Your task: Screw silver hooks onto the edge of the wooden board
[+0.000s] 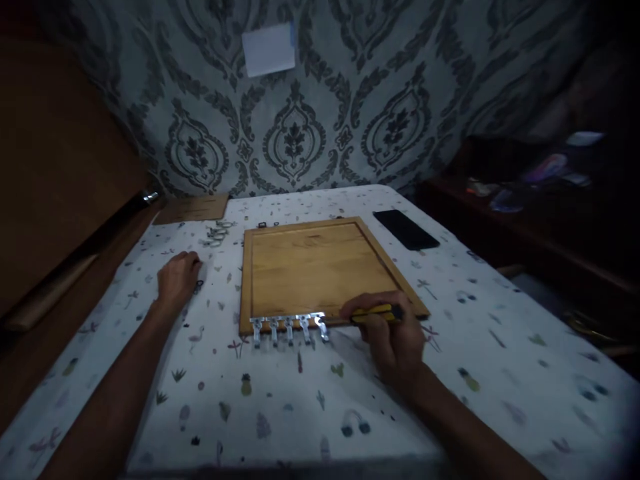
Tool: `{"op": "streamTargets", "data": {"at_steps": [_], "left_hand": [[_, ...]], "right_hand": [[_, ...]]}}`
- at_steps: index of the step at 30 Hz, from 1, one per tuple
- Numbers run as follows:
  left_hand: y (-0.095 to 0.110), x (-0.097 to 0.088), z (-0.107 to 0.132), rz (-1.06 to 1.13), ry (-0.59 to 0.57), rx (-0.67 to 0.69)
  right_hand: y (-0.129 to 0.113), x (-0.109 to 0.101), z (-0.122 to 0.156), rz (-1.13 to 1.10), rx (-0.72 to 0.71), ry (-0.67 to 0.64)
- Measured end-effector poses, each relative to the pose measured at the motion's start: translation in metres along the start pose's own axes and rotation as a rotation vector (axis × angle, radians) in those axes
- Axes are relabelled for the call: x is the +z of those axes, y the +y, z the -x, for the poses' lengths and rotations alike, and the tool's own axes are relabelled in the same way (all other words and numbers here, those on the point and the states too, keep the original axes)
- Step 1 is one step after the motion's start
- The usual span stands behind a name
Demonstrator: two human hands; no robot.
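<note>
A wooden framed panel (pixel 313 267) lies flat on the patterned tablecloth (pixel 280 400). A metal strip with several hooks (pixel 290 327) sits along its near edge. My right hand (pixel 390 340) is closed round a yellow-and-black tool handle (pixel 375 313) at the panel's near right corner. My left hand (pixel 177 280) rests on the cloth left of the panel, fingers curled over small dark bits I cannot make out.
A black phone (pixel 406 229) lies right of the panel. Small metal parts (pixel 217 233) and a brown board (pixel 193 208) sit at the far left. A wooden door edge (pixel 60 200) stands left; a dark cluttered shelf (pixel 525 193) right.
</note>
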State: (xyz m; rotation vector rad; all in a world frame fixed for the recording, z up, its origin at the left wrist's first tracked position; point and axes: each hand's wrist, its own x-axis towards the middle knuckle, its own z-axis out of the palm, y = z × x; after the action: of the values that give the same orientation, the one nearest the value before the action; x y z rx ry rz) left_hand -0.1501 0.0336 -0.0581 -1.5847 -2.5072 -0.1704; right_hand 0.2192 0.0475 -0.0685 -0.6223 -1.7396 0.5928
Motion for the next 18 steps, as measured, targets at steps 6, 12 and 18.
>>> {"op": "streamTargets", "data": {"at_steps": [6, 12, 18], "left_hand": [[-0.0041, 0.0025, -0.0016, 0.037, 0.035, 0.0], [-0.0026, 0.0032, -0.0014, 0.078, 0.049, -0.02], [-0.0032, -0.0021, 0.0009, 0.25, 0.06, -0.062]], "right_hand": [[0.0027, 0.001, 0.0026, -0.072, 0.014, -0.014], [0.0024, 0.001, 0.0031, -0.074, 0.026, -0.01], [0.0018, 0.001, 0.0025, -0.09, 0.032, -0.006]]}}
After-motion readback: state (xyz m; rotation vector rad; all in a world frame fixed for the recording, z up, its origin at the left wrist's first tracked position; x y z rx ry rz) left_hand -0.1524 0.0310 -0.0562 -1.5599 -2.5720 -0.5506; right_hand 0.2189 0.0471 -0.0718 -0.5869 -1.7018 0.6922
